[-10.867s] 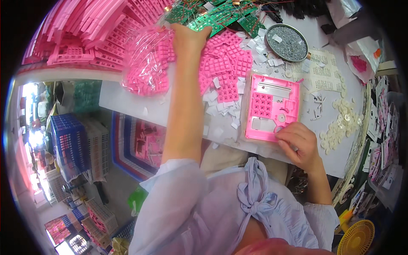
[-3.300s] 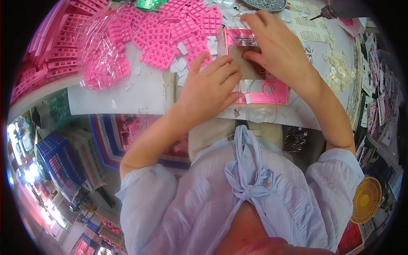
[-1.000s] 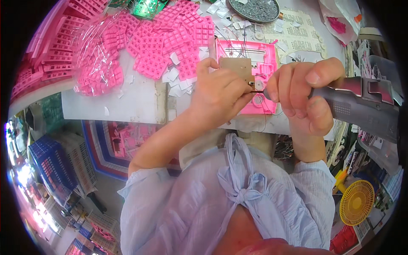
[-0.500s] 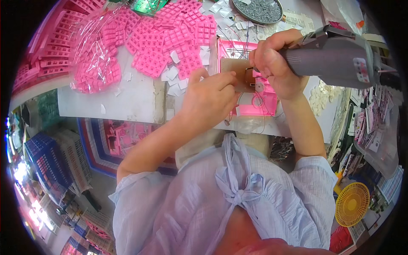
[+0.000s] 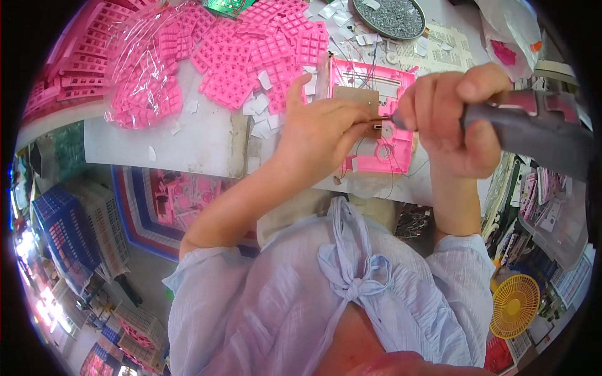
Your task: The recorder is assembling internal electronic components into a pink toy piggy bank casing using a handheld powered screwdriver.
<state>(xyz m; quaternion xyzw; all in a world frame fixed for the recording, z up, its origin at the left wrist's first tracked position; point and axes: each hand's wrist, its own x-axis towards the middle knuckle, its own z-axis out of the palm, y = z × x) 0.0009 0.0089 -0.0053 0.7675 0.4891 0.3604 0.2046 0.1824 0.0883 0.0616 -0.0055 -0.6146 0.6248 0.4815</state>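
- At the near edge of the white counter, a pink plastic housing lies flat with its open side up, thin wires trailing across it and a brown board sitting in its upper left part.
- The left hand rests on the housing's left half; its grip pinches something small against the board at the fingertips, but the piece itself is too small to make out.
- The right hand has its grip clenched around a grey powered screwdriver, fingers wrapped on the barrel.
- The tool's long axis runs almost level, from the far right toward the left; its tip meets the left fingertips over the middle of the housing, so the work point lies just left of the right hand and just right of the left one.
- Both hands are about equally near that point; the housing lies below and between them.
- Hidden: the left hand covers most of the housing's left side, and the right hand masks its right rim.
- The screwdriver's rear end is cut off at the picture's dark rim.
- Beyond lie loose pink keypad pieces and a round tray of small dark parts, probably screws.
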